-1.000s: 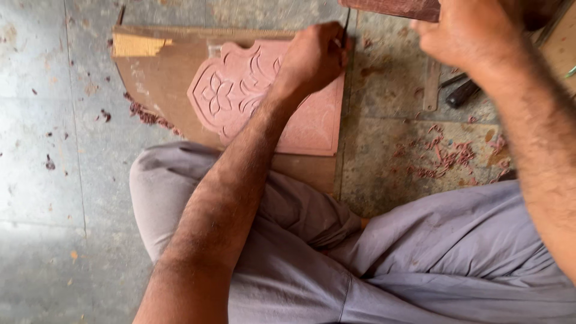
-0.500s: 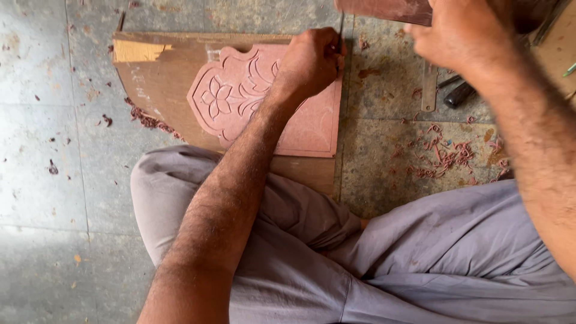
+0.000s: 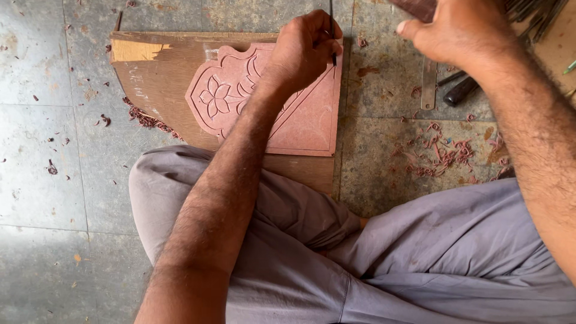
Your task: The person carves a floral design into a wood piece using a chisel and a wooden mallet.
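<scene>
A reddish carved panel (image 3: 300,123) with a flower and leaf pattern lies on a brown board (image 3: 162,78) on the stone floor. My left hand (image 3: 303,51) rests on the panel's upper right part, fingers closed around a thin dark chisel (image 3: 332,30) that stands nearly upright at the panel's right edge. My right hand (image 3: 459,33) is raised at the top right, gripping a dark reddish wooden block (image 3: 414,7) that is mostly cut off by the frame's top edge.
Red shavings (image 3: 444,153) lie on the floor right of the panel, more at the board's left edge (image 3: 144,119). A metal ruler (image 3: 428,84) and a dark-handled tool (image 3: 459,91) lie at upper right. My crossed legs in grey trousers (image 3: 360,258) fill the foreground.
The view has shifted slightly. My left hand and chisel stay at the panel's right edge, and my right hand with the block has moved a little left, toward the chisel.
</scene>
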